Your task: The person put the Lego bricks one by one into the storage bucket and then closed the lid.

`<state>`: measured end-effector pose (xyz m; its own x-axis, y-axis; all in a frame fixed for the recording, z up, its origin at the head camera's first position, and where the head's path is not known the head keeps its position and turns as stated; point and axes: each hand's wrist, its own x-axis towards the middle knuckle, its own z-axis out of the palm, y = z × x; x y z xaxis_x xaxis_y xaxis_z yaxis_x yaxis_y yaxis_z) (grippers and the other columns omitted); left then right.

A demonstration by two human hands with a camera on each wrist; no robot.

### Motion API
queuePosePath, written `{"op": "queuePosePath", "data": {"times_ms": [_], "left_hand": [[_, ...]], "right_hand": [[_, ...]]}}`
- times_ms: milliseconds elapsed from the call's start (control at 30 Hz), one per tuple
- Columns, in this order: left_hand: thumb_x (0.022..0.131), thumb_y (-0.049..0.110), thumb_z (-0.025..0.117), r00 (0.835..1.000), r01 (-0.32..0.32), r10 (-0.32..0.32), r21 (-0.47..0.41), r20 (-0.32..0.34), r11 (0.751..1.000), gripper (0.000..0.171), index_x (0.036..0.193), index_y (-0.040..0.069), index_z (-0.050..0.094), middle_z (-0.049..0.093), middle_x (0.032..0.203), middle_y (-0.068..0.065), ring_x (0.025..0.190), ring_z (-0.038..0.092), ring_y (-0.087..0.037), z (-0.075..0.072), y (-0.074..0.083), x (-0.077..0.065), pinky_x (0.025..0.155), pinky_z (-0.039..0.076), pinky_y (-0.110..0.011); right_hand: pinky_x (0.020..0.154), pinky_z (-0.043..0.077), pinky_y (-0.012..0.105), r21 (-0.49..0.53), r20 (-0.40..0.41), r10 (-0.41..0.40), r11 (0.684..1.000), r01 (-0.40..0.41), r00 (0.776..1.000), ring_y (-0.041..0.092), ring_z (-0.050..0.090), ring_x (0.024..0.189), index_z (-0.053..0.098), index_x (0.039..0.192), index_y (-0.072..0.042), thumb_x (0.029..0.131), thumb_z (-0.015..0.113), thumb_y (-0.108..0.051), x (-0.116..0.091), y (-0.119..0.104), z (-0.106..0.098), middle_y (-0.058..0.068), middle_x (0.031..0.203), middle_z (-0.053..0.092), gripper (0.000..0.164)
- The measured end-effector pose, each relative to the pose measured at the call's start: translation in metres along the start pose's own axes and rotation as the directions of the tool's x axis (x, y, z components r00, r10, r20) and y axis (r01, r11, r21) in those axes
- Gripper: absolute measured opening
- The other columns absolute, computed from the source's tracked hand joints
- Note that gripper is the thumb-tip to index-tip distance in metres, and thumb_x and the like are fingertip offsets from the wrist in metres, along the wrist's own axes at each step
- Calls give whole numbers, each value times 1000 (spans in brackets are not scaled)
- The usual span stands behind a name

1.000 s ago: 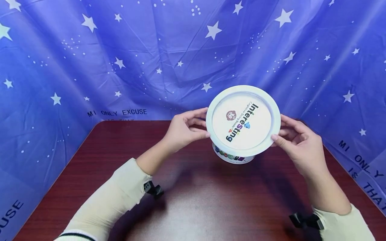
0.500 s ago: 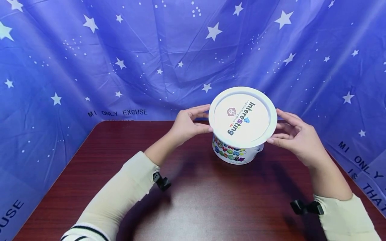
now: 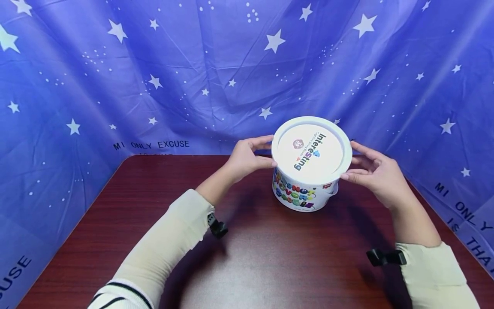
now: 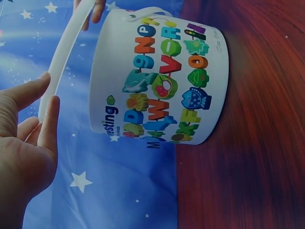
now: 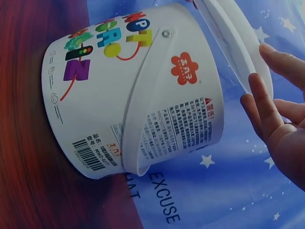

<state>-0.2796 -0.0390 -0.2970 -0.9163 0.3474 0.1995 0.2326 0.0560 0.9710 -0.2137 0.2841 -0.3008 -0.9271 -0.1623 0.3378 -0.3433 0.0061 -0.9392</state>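
Note:
A round white lid (image 3: 311,148) printed "Interesting" is held by its rim over a white bucket (image 3: 293,195) with colourful letter pictures. My left hand (image 3: 250,159) pinches the lid's left edge between thumb and fingers. At the opposite edge my right hand (image 3: 380,176) grips the rim the same way. Both wrist views show a gap between the lid (image 4: 66,52) and the bucket (image 4: 162,81), so they are apart. The bucket stands upright on the table. Its white handle (image 5: 143,105) hangs down the side. The bucket's inside is hidden under the lid.
The dark red wooden table (image 3: 247,257) reaches back to a blue curtain (image 3: 193,86) with white stars. The curtain closes in the back and both sides. Small black wrist devices (image 3: 218,226) are worn at both cuffs.
Both hands have lowered the lid toward the bucket. More of the bucket's printed side now shows beneath it. The bucket has stayed in place.

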Motion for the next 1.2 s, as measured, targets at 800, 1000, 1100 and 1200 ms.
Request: {"op": "queuePosePath", "data": {"times_ms": [800, 1000, 1100, 1200], "left_hand": [[75, 5, 84, 998, 63, -64, 119, 6, 991, 58, 129, 5, 63, 68, 120, -10, 122, 56, -22, 8, -24, 26, 99, 47, -34], [76, 6, 84, 996, 86, -87, 135, 1, 987, 57, 129, 3, 63, 68, 120, -11, 120, 58, -22, 12, -25, 31, 98, 48, -30], [76, 7, 84, 994, 108, -108, 154, -5, 982, 57, 129, 3, 63, 68, 119, -11, 117, 60, -18, 13, -26, 31, 97, 48, -29], [76, 7, 84, 992, 122, -124, 159, -2, 980, 58, 130, 3, 62, 68, 119, -11, 115, 61, -17, 13, -28, 32, 97, 48, -29]], "right_hand": [[75, 54, 16, -112, -4, 156, 981, -156, 988, 2, 67, 88, 27, 141, 21, 81, 73, 11, 20, 18, -19, -13, 103, 68, 77], [77, 53, 15, -105, 14, 175, 979, -173, 984, 1, 67, 89, 27, 140, 23, 81, 72, 10, 20, 24, -23, -15, 104, 68, 75], [77, 53, 15, -83, 17, 175, 981, -173, 984, 2, 67, 90, 27, 139, 24, 82, 71, 11, 21, 28, -24, -14, 105, 67, 74], [77, 53, 15, -71, 20, 171, 983, -170, 985, 2, 67, 90, 27, 139, 24, 82, 70, 11, 22, 29, -25, -14, 106, 67, 73]]}}
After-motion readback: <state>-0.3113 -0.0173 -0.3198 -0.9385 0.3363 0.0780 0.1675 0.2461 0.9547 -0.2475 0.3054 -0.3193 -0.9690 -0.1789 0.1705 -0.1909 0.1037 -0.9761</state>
